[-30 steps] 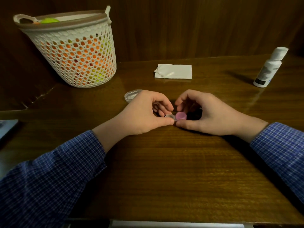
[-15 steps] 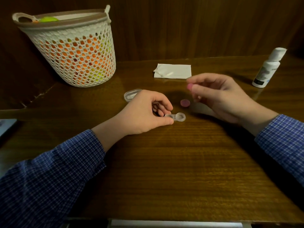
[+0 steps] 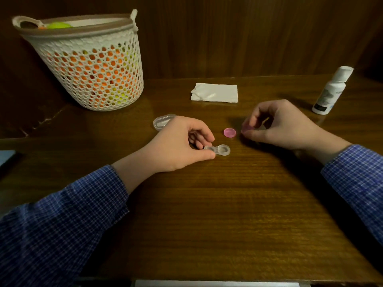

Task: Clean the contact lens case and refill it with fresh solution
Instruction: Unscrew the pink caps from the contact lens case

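- While the left hand (image 3: 178, 146) grips the case (image 3: 217, 150) by its left well, fingers curled round it, the right hand (image 3: 277, 127) has come down beside the first cap (image 3: 229, 132), pinching the second cap (image 3: 247, 127) between thumb and fingertip (half a second ago it was raised higher, toward the tissue (image 3: 214, 92)).
- One second ago a pink cap sat on the case; now both wells are uncapped, so cleaning can likely start once the second cap is set down.
- Case: clear plastic, two joined round wells, flat on the table (image 3: 207, 214), just in front of the first cap. Contents cannot be told.
- Bottle (image 3: 331, 92) stands well right of the case, untouched (cap on).
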{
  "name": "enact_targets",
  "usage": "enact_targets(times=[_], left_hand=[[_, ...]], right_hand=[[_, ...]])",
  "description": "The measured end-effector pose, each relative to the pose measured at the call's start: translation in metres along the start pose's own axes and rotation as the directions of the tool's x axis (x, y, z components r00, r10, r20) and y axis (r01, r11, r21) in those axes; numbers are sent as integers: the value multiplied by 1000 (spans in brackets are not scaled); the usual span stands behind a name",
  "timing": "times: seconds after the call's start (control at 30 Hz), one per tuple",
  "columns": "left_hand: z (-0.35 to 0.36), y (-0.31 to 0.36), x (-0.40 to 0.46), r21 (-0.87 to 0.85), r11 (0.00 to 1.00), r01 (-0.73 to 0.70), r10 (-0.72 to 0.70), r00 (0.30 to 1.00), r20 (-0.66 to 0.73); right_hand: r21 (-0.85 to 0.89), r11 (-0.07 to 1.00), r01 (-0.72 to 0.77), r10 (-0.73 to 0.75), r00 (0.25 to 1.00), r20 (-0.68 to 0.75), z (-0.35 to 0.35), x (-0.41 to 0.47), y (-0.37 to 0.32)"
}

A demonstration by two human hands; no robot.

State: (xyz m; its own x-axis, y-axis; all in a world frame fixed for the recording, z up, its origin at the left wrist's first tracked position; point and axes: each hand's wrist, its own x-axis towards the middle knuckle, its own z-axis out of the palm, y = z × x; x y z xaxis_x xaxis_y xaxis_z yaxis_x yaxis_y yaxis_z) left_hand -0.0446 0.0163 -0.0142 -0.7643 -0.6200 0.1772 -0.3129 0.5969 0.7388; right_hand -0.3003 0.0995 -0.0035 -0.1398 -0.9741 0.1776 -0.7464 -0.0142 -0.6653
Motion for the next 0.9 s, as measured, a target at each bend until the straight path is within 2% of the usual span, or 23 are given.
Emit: enact_targets(times=[0.1,0.37,0.9], left_hand=[[0,1,0,5,1000,-2,2,1000,0],[0,0,-1,-1,1000,-6,6,1000,1],[0,-2,0,0,1000,-22,22,1000,-2]], right_hand=[[-23,1000,-2,3,999,47,3,0,0],[-3,999,-34,34,998,60,1,0,0],[47,999,16,-14,999,-47,27,1,-3]])
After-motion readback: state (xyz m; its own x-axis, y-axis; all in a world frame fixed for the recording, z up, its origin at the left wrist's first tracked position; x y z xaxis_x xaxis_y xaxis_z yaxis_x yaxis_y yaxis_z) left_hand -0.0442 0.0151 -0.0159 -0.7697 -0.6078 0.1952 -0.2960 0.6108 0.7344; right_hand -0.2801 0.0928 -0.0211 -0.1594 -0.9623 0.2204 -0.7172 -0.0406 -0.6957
